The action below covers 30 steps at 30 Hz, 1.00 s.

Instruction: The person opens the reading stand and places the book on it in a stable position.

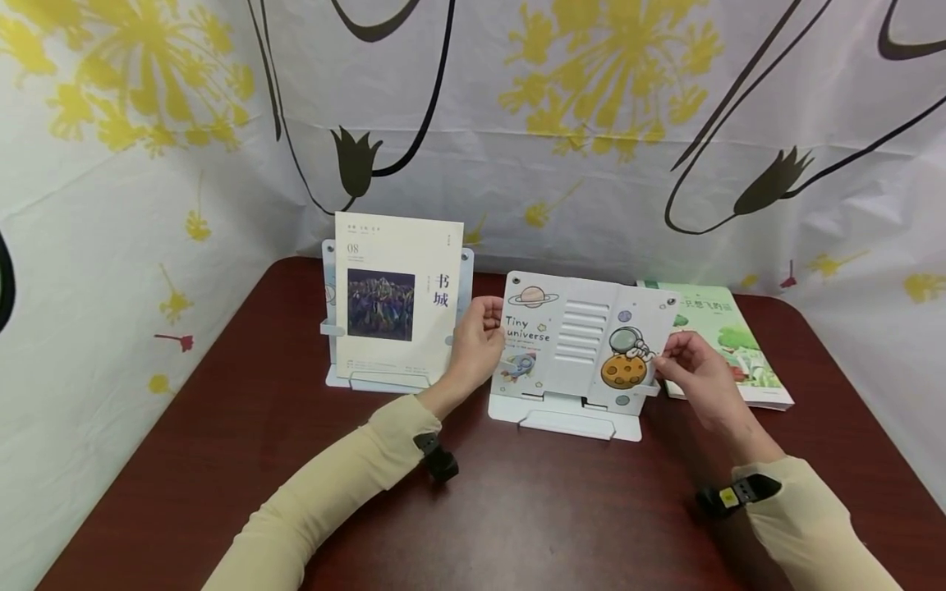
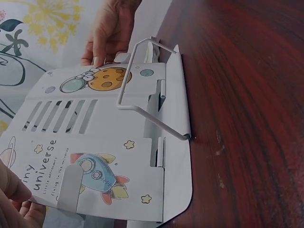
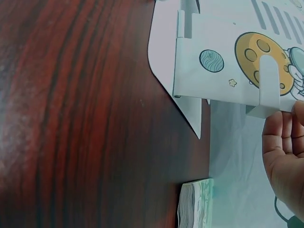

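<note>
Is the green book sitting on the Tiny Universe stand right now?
No, the green book lies on the table, partly behind the Tiny Universe stand.

Left hand (image 1: 473,341) and right hand (image 1: 705,384) grip a cartoon-printed bookstand (image 1: 572,373).

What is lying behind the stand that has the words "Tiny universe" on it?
Behind the stand, toward the picture's right, a green book lies on the table. The stand and the right hand hide much of the book's left part.
</note>
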Tool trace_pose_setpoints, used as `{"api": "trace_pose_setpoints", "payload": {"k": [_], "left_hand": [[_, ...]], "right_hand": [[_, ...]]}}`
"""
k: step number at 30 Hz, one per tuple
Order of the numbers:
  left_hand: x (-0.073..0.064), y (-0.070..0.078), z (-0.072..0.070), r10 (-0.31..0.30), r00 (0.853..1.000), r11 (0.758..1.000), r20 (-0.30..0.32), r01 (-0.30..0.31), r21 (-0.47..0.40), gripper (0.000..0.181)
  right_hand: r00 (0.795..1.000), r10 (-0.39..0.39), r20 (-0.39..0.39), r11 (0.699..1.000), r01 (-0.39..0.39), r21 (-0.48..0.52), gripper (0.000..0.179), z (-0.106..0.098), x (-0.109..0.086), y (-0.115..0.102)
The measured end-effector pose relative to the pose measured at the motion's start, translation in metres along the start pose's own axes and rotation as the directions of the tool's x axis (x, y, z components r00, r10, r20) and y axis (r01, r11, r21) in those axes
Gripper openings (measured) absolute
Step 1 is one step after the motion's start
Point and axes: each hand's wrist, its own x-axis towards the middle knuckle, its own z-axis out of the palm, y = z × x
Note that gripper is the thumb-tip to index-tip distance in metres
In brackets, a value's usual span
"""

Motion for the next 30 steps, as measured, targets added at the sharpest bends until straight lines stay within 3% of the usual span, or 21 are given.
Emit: {"api": "trace_pose_setpoints", "payload": {"k": [9, 16, 18, 20, 23, 26, 28, 30], "left_hand": [[-0.001, -0.002, -0.005, 0.026, 0.999, 1.000, 0.029, -0.026, -0.010, 0.031], [0.005, 0.002, -0.015, 0.024, 0.995, 0.999, 0.097, -0.028, 0.041, 0.030], [0.010, 0.006, -0.018, 0.046, 0.993, 0.997, 0.104, -0.051, 0.050, 0.032], [0.015, 0.012, -0.020, 0.107, 0.989, 0.991, 0.100, -0.115, 0.071, 0.035], [0.024, 0.028, -0.021, 0.251, 0.963, 0.953, 0.098, -0.264, 0.148, 0.038], [0.033, 0.050, -0.016, 0.376, 0.913, 0.874, 0.158, -0.406, 0.265, 0.040], [0.037, 0.064, -0.007, 0.408, 0.881, 0.821, 0.240, -0.469, 0.325, 0.038], [0.039, 0.074, 0.004, 0.391, 0.860, 0.788, 0.328, -0.497, 0.363, 0.035]], "right_hand": [[0.998, -0.068, 0.002, 0.997, 0.068, 0.033, 0.015, 0.002, -0.005, -0.002], [0.994, -0.103, -0.027, 0.995, 0.103, -0.005, 0.016, 0.007, -0.007, -0.003], [0.993, -0.110, -0.042, 0.992, 0.108, -0.063, 0.016, 0.009, -0.008, -0.004], [0.992, -0.112, -0.056, 0.989, 0.106, -0.106, 0.016, 0.010, -0.008, -0.004], [0.991, -0.117, -0.069, 0.982, 0.105, -0.160, 0.015, 0.011, -0.009, -0.005], [0.990, -0.120, -0.077, 0.981, 0.106, -0.160, 0.015, 0.012, -0.010, -0.005], [0.989, -0.124, -0.083, 0.981, 0.110, -0.161, 0.015, 0.013, -0.011, -0.005], [0.989, -0.125, -0.083, 0.983, 0.112, -0.149, 0.014, 0.013, -0.012, -0.004]]}}
